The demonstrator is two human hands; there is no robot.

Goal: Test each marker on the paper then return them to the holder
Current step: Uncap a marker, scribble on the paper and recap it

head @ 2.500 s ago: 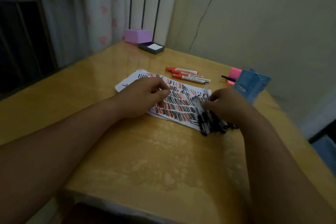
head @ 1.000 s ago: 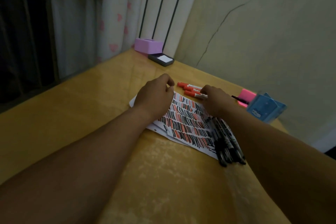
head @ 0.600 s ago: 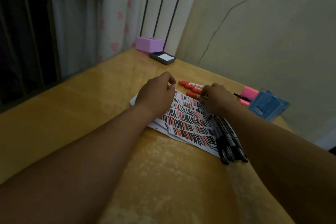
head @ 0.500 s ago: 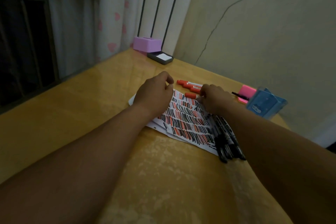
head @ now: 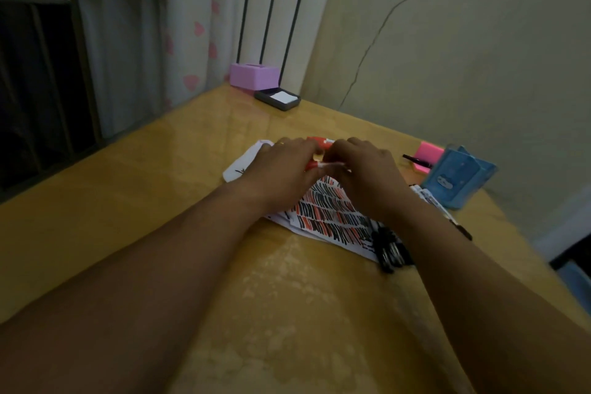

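Note:
White paper [head: 323,211] covered in red and black strokes lies on the yellow table. Above its far part, my left hand [head: 281,174] and my right hand [head: 367,176] meet and both hold one red marker [head: 315,164]: the left grips its red cap end, the right its white barrel. More red markers [head: 319,140] peek out behind my hands. A bunch of black markers [head: 388,251] lies at the paper's right edge, partly under my right forearm. The blue holder [head: 457,177] stands at the far right.
A pink sticky pad [head: 427,155] with a black pen [head: 415,160] on it lies left of the holder. A purple box [head: 254,75] and a dark tray with white notes [head: 278,98] sit at the far corner. The table's right edge runs close past the holder.
My right hand has picked up a red marker from beyond the paper. My left hand left the paper and took hold of the marker's cap end.

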